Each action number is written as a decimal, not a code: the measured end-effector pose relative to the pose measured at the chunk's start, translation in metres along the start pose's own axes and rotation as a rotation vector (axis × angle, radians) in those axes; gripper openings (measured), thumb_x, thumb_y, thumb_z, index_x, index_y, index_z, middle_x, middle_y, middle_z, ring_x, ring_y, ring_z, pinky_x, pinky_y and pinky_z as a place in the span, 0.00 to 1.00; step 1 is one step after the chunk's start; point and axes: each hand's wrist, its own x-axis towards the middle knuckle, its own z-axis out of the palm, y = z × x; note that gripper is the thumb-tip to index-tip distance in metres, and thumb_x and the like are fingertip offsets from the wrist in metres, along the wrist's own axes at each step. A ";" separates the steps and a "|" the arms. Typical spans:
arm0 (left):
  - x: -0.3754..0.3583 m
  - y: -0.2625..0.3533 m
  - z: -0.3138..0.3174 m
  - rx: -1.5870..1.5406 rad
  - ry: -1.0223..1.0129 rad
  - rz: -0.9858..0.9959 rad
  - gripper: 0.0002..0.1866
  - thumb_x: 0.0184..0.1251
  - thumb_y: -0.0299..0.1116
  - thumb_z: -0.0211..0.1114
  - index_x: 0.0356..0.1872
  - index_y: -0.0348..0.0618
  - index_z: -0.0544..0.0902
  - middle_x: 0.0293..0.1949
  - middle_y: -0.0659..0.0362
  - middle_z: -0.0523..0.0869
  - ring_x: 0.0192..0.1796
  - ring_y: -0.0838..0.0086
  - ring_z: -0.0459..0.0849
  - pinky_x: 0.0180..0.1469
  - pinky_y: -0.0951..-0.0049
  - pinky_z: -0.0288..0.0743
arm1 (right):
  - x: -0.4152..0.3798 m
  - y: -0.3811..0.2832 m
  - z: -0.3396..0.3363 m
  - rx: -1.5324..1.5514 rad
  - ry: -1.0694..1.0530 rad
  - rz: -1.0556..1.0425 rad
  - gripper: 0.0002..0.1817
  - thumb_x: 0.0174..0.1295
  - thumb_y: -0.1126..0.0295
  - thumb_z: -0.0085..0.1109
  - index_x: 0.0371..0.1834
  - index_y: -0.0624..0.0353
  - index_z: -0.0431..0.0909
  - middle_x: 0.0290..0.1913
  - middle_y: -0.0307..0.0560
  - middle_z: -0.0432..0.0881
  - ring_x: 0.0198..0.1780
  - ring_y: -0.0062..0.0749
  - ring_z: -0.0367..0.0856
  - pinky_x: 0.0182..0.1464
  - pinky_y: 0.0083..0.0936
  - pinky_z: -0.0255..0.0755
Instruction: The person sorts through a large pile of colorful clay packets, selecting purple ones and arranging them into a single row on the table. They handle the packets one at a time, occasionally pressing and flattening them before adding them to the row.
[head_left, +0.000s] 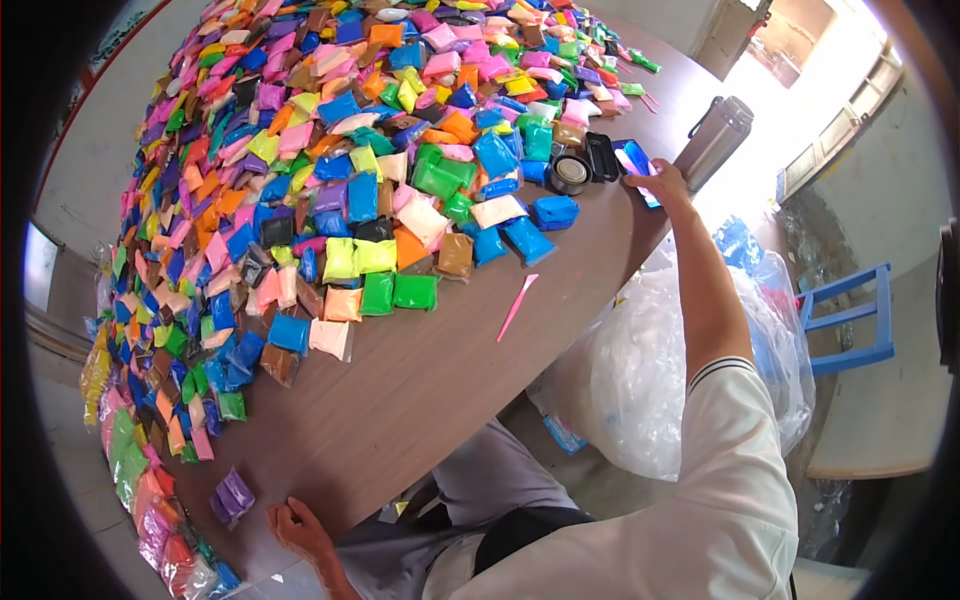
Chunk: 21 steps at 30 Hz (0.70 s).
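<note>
Blue-screened phone (637, 165) under my right hand (663, 182), fingers resting on it; left hand (297, 528) clenched empty at brown table edge (420, 400); coloured clay packets (330, 170) unsorted, untouched.

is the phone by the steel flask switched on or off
On: the phone under the right hand shows a lit, colourful screen, beside the steel flask.

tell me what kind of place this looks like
Probably a small packing workroom: a brown table heaped with colourful small packets, big clear plastic bags on the floor, a blue chair beside them.
</note>
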 end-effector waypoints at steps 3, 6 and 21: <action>0.001 0.003 -0.001 0.013 -0.016 -0.014 0.16 0.68 0.29 0.62 0.20 0.36 0.72 0.27 0.52 0.73 0.33 0.57 0.75 0.35 0.56 0.66 | -0.012 -0.007 -0.007 -0.038 0.009 -0.025 0.55 0.39 0.42 0.81 0.68 0.67 0.73 0.64 0.62 0.80 0.65 0.50 0.80 0.67 0.36 0.71; 0.000 -0.003 0.002 -0.024 -0.039 -0.036 0.16 0.66 0.29 0.64 0.18 0.37 0.73 0.25 0.52 0.74 0.34 0.56 0.76 0.37 0.55 0.67 | -0.010 0.000 -0.001 -0.129 0.055 -0.103 0.56 0.40 0.35 0.77 0.68 0.66 0.73 0.65 0.63 0.79 0.67 0.52 0.77 0.70 0.39 0.68; 0.003 0.007 -0.011 -0.094 0.074 0.009 0.14 0.61 0.30 0.67 0.18 0.40 0.74 0.31 0.56 0.78 0.39 0.58 0.78 0.45 0.56 0.68 | -0.211 -0.062 0.078 0.268 0.352 -0.718 0.10 0.68 0.68 0.62 0.44 0.65 0.83 0.41 0.53 0.84 0.44 0.44 0.82 0.48 0.37 0.75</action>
